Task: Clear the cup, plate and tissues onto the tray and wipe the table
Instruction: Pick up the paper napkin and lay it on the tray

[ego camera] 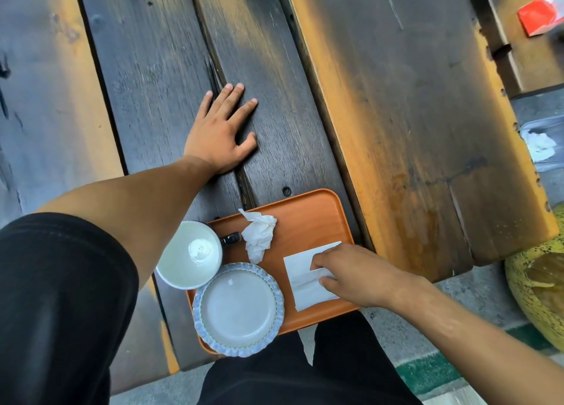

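While the flat tissue (308, 278) lies on the orange tray (317, 221), the right hand (357, 275) rests on its right edge, fingertips pressed on the paper; whether that grip pinches the sheet cannot be told. Just left of that grip sits the plate (239, 308), with the cup (190, 253) beyond it overhanging the tray's left rim, and the crumpled tissue (259, 235) above the plate. Well away, the left hand (221, 131) lies flat on the dark wooden desk (396, 84), fingers spread, holding nothing.
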